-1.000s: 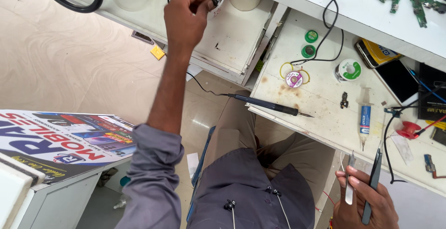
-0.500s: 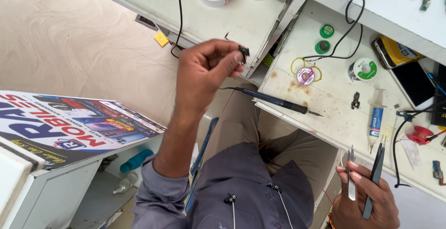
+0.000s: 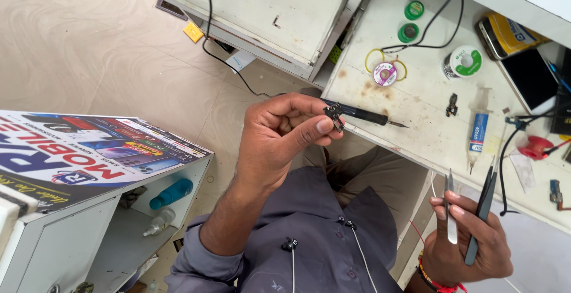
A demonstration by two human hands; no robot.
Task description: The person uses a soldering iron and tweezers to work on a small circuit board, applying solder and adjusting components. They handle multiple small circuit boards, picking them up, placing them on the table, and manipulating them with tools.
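Note:
My left hand point(image 3: 279, 138) pinches a small dark electronic part point(image 3: 333, 114) between thumb and forefinger, held up over my lap near the bench edge. Just behind the part a black soldering iron point(image 3: 363, 115) lies on the white workbench point(image 3: 416, 120), tip pointing right. My right hand point(image 3: 470, 239) is low at the right and holds two tweezers upright, a silver pair point(image 3: 450, 210) and a black pair point(image 3: 483, 204).
On the workbench lie solder spools point(image 3: 465, 61), a wick reel point(image 3: 385, 73), green tape rolls point(image 3: 413, 10), a syringe tube point(image 3: 477, 131), a small dark part point(image 3: 452, 105), a phone point(image 3: 531, 79) and cables. A white cabinet with a printed poster point(image 3: 77, 150) stands at the left, a blue bottle point(image 3: 171, 193) on its shelf.
My left hand came back from the round container on the far surface, bringing the small dark part toward my lap. My right hand stayed put with the tweezers.

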